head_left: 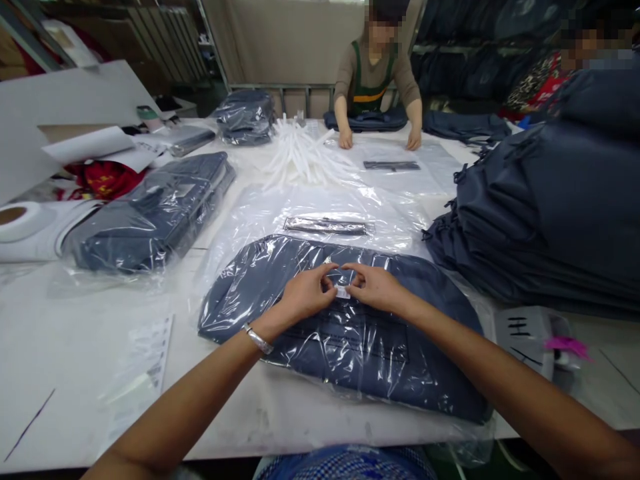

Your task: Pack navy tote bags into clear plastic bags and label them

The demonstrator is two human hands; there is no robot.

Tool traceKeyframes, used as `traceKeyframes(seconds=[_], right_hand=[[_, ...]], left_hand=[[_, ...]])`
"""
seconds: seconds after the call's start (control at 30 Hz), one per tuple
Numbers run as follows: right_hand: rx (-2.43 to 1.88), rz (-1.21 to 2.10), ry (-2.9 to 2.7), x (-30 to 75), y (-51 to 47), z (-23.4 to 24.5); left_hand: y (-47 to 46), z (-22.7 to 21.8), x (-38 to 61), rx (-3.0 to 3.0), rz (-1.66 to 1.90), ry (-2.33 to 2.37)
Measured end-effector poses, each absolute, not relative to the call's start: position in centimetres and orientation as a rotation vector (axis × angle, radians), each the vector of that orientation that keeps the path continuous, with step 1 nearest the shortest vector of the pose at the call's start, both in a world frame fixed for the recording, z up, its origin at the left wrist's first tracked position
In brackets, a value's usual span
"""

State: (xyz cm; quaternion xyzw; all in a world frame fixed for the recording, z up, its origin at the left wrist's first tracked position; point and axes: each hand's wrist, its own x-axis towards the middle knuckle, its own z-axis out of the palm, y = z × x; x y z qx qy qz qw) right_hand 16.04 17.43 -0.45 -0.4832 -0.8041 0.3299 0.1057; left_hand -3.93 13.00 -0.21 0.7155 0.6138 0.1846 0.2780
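In front of me a dark blue bag (430,333) lies flat in a clear plastic sleeve, its glossy film wrinkled over the fabric. At its upper middle sits a small white label (343,292). My left hand (311,288) is closed in a pinch at the label's left edge, a silver bracelet on that wrist. From the other side my right hand (374,287) pinches the label's right edge. The two index fingertips nearly touch just above it. Whether the label is fully stuck down, I cannot tell.
Wrapped bags (150,213) lie at left, beside a white roll (20,223). White strips (305,157) are heaped mid-table near clear bags with dark printed bars. A tall stack of dark blue bags (550,193) and a grey box (523,333) stand right. Opposite, a co-worker (373,80) handles plastic.
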Motion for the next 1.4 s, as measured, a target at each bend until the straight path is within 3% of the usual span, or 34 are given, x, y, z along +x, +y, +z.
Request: traceKeyframes(seconds=[1.23,1.4], right_hand=[[-1.607,0.715,-2.561,14.9,16.8,-1.0],[-1.633,0.549,-2.693,14.0,16.3,-1.1]], left_hand=[[12.8,-0.7,-2.9,2.149,0.261,1.751],[12.5,-1.1,-2.8,2.299,0.149,1.705]])
